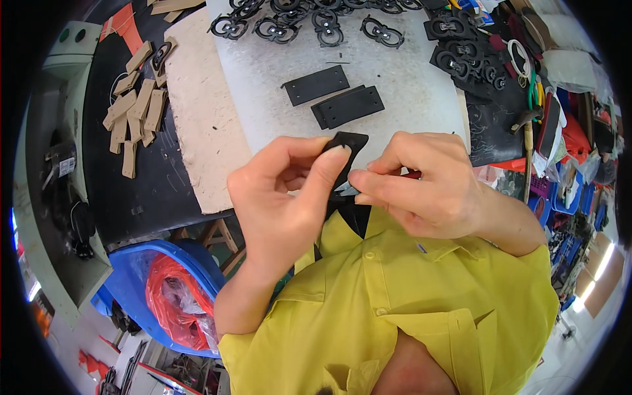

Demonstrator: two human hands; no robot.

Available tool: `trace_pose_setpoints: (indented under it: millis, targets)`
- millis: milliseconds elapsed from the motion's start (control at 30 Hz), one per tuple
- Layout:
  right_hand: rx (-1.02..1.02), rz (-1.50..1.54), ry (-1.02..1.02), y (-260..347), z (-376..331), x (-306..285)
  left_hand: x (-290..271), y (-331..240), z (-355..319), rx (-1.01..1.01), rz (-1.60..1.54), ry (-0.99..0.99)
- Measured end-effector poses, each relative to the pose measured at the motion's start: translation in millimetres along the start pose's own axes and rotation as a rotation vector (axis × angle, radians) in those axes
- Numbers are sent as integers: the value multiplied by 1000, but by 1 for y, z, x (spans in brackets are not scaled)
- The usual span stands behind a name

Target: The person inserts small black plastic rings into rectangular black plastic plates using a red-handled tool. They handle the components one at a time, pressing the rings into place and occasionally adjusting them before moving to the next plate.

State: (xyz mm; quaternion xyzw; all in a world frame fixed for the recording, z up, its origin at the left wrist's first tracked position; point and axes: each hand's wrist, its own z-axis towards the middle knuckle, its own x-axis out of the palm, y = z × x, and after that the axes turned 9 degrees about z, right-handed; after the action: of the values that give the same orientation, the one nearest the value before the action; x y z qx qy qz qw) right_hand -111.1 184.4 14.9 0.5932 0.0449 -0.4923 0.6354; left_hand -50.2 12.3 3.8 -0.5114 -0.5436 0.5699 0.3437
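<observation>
My left hand (283,191) pinches a black flat strip (352,141) between thumb and fingers, above the near edge of the white board (421,92). Close beside it, my right hand (428,184) is closed on a slim tool with a red handle (412,174). A silvery, pointed blade-like part (345,189) shows under the right fingertips, against the strip's lower end. Just beyond my hands lie black rectangular pieces with small holes: a single piece (316,85) and an overlapping stack (352,107).
Several black oval buckle-like parts (327,27) line the board's far edge, with more in a pile (461,56) at the far right. Tan strips (135,112) lie on the black table at left. A blue bin (191,253) with red plastic bags stands below, near my left elbow.
</observation>
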Motion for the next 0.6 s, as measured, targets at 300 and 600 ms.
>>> trace_pose_setpoints:
  millis: [300,600]
  targets:
    - [595,522,4,-8,9,-8,10,4,-4,4,-96,-191]
    - [720,790,-372,-2,14,10,15,21,-8,-36,-356,-83]
